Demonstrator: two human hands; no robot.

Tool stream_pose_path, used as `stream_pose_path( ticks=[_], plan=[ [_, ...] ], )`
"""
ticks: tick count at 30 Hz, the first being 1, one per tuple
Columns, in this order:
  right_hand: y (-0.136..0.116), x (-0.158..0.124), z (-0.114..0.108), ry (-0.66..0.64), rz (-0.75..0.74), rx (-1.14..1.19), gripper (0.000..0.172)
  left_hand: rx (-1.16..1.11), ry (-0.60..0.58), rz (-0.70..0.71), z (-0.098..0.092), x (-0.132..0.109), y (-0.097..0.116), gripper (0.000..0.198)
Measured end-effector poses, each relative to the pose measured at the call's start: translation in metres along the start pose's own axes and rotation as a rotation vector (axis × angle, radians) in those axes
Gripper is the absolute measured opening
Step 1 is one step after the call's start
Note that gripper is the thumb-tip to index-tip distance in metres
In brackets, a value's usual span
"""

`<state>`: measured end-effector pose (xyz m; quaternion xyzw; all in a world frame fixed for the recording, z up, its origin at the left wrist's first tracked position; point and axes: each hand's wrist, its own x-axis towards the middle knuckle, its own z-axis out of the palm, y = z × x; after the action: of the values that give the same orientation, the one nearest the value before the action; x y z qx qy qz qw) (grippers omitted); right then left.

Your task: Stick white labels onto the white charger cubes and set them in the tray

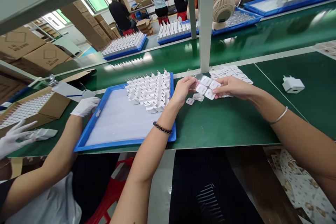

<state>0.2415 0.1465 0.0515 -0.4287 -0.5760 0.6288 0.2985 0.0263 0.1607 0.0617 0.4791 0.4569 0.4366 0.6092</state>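
Observation:
Between my two hands is a small group of white rounded-square labels, each with faint print, apparently joined by clear film. My left hand pinches the left side of this group, near a bit of transparent film. The right side is gripped by the thumb and fingers of my right hand. Just below, a few loose white labels lie on the green bench. More rows of labels lie flat behind my right hand, partly hidden by it. A white plug charger stands farther right.
To the left, a blue tray holds many white chargers, prongs up. A co-worker's gloved hands are beside it, near a carton. A white post rises behind the labels. Beyond runs a green conveyor.

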Motion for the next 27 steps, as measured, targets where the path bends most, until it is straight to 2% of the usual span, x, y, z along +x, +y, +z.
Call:
stream_pose_path(
  ticks=[3, 5, 6, 8, 9, 10, 11, 13, 15, 19, 24, 27],
  plan=[
    [0.001, 0.001, 0.003, 0.024, 0.038, 0.059, 0.033, -0.048, 0.047, -0.062, -0.005, 0.005, 0.002, 0.002],
    [0.005, 0.005, 0.003, 0.067, 0.053, 0.088, 0.031, -0.105, 0.174, -0.043, -0.009, 0.006, 0.003, 0.01],
    [0.007, 0.007, 0.001, 0.092, 0.057, 0.097, 0.029, -0.102, 0.28, 0.03, -0.01, 0.005, 0.004, 0.016],
    [0.011, 0.011, -0.001, 0.144, 0.063, 0.118, 0.026, 0.035, 0.477, 0.3, -0.009, -0.001, 0.002, 0.022],
    [0.013, 0.012, -0.002, 0.164, 0.062, 0.13, 0.026, 0.168, 0.498, 0.459, -0.007, -0.004, 0.001, 0.02],
    [0.014, 0.013, -0.002, 0.176, 0.057, 0.142, 0.026, 0.314, 0.453, 0.594, -0.003, -0.007, -0.002, 0.017],
    [0.014, 0.013, -0.001, 0.18, 0.047, 0.157, 0.026, 0.445, 0.357, 0.688, 0.001, -0.01, -0.005, 0.015],
    [0.013, 0.011, 0.003, 0.167, 0.015, 0.188, 0.029, 0.605, 0.14, 0.731, 0.011, -0.013, -0.011, 0.018],
    [0.011, 0.008, 0.01, 0.139, -0.024, 0.216, 0.032, 0.639, 0.009, 0.645, 0.019, -0.013, -0.017, 0.026],
    [0.006, 0.002, 0.018, 0.074, -0.058, 0.226, 0.035, 0.536, -0.147, 0.393, 0.023, -0.009, -0.025, 0.029],
    [0.003, 0.0, 0.015, 0.011, -0.059, 0.195, 0.036, 0.202, -0.249, 0.073, 0.018, -0.005, -0.024, 0.044],
    [0.004, 0.0, 0.011, -0.003, -0.08, 0.167, 0.037, 0.09, -0.286, -0.034, 0.017, -0.005, -0.022, 0.049]
  ],
)
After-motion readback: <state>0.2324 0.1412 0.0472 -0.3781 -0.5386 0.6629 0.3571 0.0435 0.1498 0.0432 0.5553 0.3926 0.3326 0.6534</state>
